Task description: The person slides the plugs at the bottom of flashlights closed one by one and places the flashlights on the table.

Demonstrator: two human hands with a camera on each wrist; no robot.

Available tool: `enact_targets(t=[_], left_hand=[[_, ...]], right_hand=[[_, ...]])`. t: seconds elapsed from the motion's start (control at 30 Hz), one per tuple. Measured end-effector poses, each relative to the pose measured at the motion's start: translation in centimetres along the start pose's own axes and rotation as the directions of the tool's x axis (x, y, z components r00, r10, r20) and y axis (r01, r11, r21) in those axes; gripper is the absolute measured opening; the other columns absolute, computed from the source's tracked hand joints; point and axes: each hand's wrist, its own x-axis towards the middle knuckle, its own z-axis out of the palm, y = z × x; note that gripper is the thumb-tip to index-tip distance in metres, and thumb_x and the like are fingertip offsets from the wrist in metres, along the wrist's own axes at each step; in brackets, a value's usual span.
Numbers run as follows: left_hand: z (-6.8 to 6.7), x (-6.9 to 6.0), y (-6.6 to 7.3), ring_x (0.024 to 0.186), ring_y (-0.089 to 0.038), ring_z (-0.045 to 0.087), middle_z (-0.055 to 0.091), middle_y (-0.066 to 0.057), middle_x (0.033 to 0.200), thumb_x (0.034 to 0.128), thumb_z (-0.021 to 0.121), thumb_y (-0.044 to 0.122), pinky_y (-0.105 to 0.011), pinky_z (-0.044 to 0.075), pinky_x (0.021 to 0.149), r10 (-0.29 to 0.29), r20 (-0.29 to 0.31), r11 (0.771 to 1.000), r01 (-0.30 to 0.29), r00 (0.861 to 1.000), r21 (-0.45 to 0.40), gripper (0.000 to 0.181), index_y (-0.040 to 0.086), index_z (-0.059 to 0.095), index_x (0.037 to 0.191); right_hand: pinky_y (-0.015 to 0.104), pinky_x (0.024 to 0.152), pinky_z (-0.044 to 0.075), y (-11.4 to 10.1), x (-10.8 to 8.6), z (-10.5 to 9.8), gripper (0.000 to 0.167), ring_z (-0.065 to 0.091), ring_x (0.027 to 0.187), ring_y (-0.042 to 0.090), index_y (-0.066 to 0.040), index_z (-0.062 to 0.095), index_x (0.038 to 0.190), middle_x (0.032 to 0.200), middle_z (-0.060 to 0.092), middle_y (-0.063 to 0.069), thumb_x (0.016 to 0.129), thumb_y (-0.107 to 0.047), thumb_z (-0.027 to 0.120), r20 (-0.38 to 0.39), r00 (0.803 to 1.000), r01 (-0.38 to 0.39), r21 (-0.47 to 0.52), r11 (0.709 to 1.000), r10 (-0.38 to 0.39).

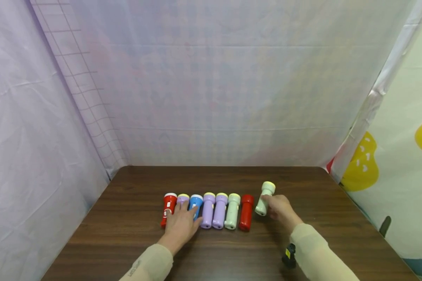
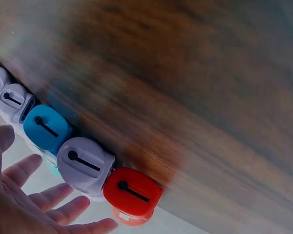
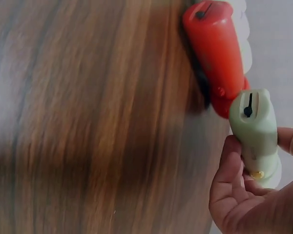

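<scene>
Several flashlights lie side by side in a row. My right hand (image 1: 282,208) grips a pale green flashlight (image 3: 256,141) by its body, just right of the row's red flashlight (image 1: 246,212). In the head view that green one slants, its head pointing away. My left hand (image 1: 183,224) is spread over the left end of the row, its fingers extended. Beneath or beside those fingers are a red flashlight with a white rim (image 2: 133,194), a purple flashlight (image 2: 85,163) and a blue flashlight (image 2: 47,128). Whether the fingertips touch them I cannot tell.
Between the hands lie two purple flashlights (image 1: 208,210) and another green flashlight (image 1: 232,211). A dark wooden table (image 1: 126,249) bears them all. Pale curtains (image 1: 211,86) hang behind its far edge and along the sides. A small black device (image 1: 289,256) is by the right wrist.
</scene>
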Motion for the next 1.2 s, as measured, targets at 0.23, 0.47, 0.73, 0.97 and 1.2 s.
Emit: enact_targets(t=[0.23,0.47,0.73,0.97,1.2], left_hand=[[0.3,-0.1,0.0,0.123,-0.042,0.049,0.056,-0.019,0.131,0.0913,0.067,0.046,-0.073,0.036,0.095,0.002,-0.004,1.0,-0.002,1.0,-0.007,0.046,0.019,0.067,0.129],[0.2,-0.1,0.1,0.125,-0.044,0.047,0.059,-0.018,0.128,0.0923,0.066,0.043,-0.073,0.037,0.093,0.012,-0.026,1.0,-0.013,1.0,-0.016,0.045,0.017,0.066,0.129],[0.3,-0.2,0.3,0.128,-0.047,0.045,0.058,-0.019,0.131,0.0942,0.064,0.041,-0.074,0.035,0.095,0.026,-0.028,0.999,-0.026,0.999,-0.019,0.043,0.017,0.066,0.129],[0.5,-0.3,0.3,0.129,-0.046,0.045,0.058,-0.018,0.131,0.0949,0.063,0.04,-0.074,0.034,0.096,0.033,-0.032,0.999,-0.033,0.999,-0.019,0.041,0.018,0.066,0.129],[0.7,-0.7,0.1,0.127,-0.046,0.046,0.06,-0.018,0.128,0.094,0.064,0.039,-0.074,0.036,0.093,0.044,-0.049,0.999,-0.044,0.998,-0.016,0.039,0.017,0.068,0.126]], right_hand=[[0.027,0.055,0.044,0.3,-0.3,-0.7,0.031,0.057,0.061,0.016,0.005,0.063,0.099,0.079,0.061,0.004,0.088,-0.023,0.063,0.044,0.999,0.022,-0.146,0.989,-0.015],[0.029,0.053,0.046,0.5,-0.4,-0.5,0.033,0.06,0.06,0.021,0.006,0.062,0.099,0.079,0.061,0.009,0.088,-0.025,0.066,0.055,0.998,0.029,-0.283,0.959,-0.014],[0.031,0.052,0.049,0.7,-0.7,-0.3,0.024,0.062,0.061,0.024,0.0,0.065,0.085,0.078,0.061,0.009,0.086,-0.023,0.067,0.052,0.998,0.048,-0.376,0.925,-0.03],[0.035,0.054,0.053,0.8,-1.7,0.0,0.024,0.063,0.063,0.024,-0.001,0.066,0.082,0.078,0.061,0.008,0.087,-0.025,0.067,0.074,0.995,0.09,-0.41,0.908,-0.066],[0.032,0.048,0.048,1.1,-2.3,0.2,0.026,0.057,0.055,0.019,-0.007,0.063,0.073,0.059,0.055,0.004,0.088,-0.028,0.068,0.091,0.99,0.14,-0.468,0.873,-0.11]])
